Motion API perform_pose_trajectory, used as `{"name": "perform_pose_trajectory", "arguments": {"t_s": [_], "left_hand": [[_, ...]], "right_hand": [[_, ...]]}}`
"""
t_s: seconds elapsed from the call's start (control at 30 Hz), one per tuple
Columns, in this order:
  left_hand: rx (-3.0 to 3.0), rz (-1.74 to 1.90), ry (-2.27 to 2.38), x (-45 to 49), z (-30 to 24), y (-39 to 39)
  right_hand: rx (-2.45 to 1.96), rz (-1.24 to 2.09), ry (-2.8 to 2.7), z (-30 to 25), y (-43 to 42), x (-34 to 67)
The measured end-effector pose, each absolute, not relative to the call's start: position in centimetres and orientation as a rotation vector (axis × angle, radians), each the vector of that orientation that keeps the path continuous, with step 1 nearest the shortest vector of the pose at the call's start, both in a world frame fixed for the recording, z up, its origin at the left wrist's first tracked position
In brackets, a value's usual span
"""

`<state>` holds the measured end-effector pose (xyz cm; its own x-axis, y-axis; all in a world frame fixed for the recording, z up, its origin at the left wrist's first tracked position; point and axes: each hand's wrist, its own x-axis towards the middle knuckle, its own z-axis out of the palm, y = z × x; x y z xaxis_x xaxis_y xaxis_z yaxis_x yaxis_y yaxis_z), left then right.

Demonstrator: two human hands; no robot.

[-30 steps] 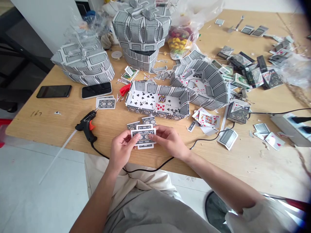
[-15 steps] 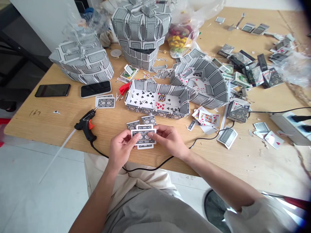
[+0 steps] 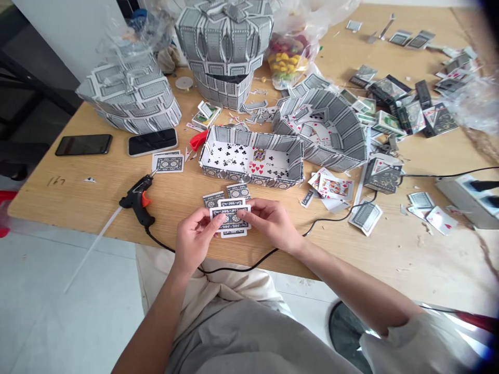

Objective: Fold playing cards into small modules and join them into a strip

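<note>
Fingers of L hand & R hand both gripping crossed playing cards, backs up, hot glue gun just left.

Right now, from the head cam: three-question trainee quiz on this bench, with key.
1. What are the left hand and right hand both holding?
2. True or false: the hot glue gun lies to the right of the hands.
3. Which suits show on the face-up cards lining the floor of the card-built tray?
A. Clubs and hearts
B. Spades and diamonds
C. Diamonds only

Key:
1. Playing cards, patterned backs facing up
2. False, it lies to the left of the hands
3. A
</note>
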<state>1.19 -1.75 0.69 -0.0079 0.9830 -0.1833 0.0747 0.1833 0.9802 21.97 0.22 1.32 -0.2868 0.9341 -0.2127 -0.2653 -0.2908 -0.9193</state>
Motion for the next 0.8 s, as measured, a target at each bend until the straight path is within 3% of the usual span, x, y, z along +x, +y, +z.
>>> {"name": "perform_pose_trajectory", "arguments": {"t_s": [0.8], "left_hand": [[1.144,1.052,1.395,1.9,1.6,-1.3]], "right_hand": [[-1.082,1.678,-1.071,1.4,0.5,22.3]]}}
